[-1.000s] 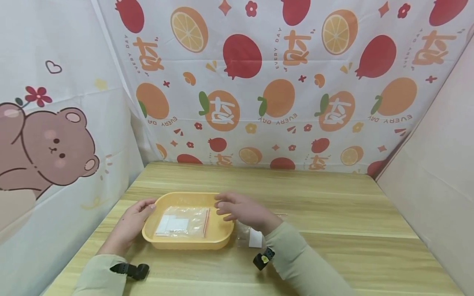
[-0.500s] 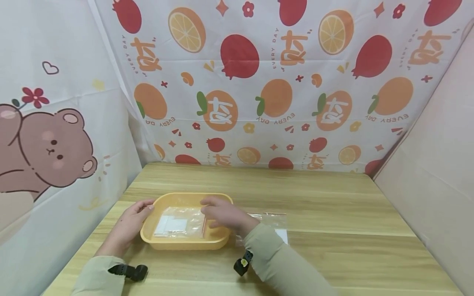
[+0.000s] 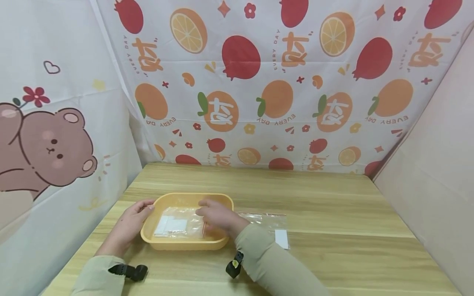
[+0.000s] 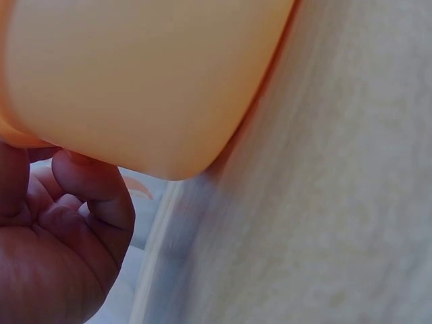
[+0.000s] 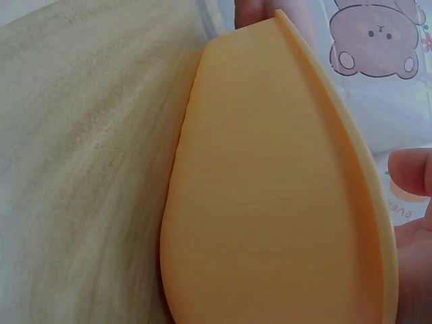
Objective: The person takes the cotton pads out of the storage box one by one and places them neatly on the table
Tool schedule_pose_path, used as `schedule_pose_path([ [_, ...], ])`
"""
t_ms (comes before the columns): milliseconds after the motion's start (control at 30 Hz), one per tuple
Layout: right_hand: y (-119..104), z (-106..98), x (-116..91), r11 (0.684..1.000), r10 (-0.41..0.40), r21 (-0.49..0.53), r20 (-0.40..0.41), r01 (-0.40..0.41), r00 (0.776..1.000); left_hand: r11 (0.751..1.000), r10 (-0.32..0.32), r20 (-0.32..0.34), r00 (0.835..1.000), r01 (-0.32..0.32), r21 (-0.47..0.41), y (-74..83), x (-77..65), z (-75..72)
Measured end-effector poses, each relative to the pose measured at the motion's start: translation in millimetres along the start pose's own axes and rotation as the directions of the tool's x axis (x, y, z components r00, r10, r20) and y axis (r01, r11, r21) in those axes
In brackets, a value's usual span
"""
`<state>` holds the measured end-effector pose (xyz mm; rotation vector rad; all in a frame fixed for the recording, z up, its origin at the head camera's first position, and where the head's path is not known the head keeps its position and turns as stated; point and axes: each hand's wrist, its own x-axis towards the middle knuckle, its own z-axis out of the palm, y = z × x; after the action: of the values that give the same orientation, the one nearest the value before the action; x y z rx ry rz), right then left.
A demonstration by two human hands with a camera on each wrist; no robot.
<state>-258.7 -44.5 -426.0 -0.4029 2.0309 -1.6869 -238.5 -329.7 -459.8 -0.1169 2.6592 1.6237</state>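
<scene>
A yellow plastic tray (image 3: 185, 246) stands on the wooden table. My left hand (image 3: 129, 224) holds its left end, the thumb at the rim and the fingers bent against the outside wall (image 4: 135, 88). Inside the tray lies a clear zip bag (image 3: 177, 226) with white paper in it and a red line along its right edge. My right hand (image 3: 220, 216) reaches in over the tray's right side, its fingers loosely bent near that red edge and somewhat blurred. The lower fingers are partly hidden. The right wrist view shows the tray's wall (image 5: 270, 175) with a finger (image 5: 408, 172) beyond its rim.
Another clear zip bag (image 3: 272, 222) with a white label lies flat to the right of the tray, partly behind my right wrist. The wooden table (image 3: 333, 230) runs back to a fruit-printed cloth (image 3: 252, 98). Cloth also hangs on both sides.
My right hand has moved left, from the tray's right rim to inside it, uncovering more of the bag on the table. The left hand and the tray stay in place.
</scene>
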Motion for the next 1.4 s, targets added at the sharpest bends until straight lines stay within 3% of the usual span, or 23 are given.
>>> schedule_pose_path([
  [867,0.5,3.9,1.8,0.987,0.054,0.153,-0.084,-0.040,0.995,1.000,-0.002,-0.005,1.000,0.002,0.003,4.4,-3.0,0.0],
  [1200,-0.1,3.4,0.0,0.969,0.071,0.239,-0.057,-0.055,0.996,1.000,0.015,-0.002,1.000,-0.015,0.011,4.1,-2.8,-2.5],
  [1333,2.0,4.1,2.4,0.967,0.068,0.250,-0.062,-0.050,0.996,1.000,0.016,-0.005,1.000,-0.016,0.007,5.1,-3.6,-1.5],
  [1400,3.3,3.8,4.4,0.977,0.053,0.208,-0.064,-0.039,0.997,1.000,0.017,-0.002,1.000,-0.017,0.003,6.2,-4.7,-0.7],
])
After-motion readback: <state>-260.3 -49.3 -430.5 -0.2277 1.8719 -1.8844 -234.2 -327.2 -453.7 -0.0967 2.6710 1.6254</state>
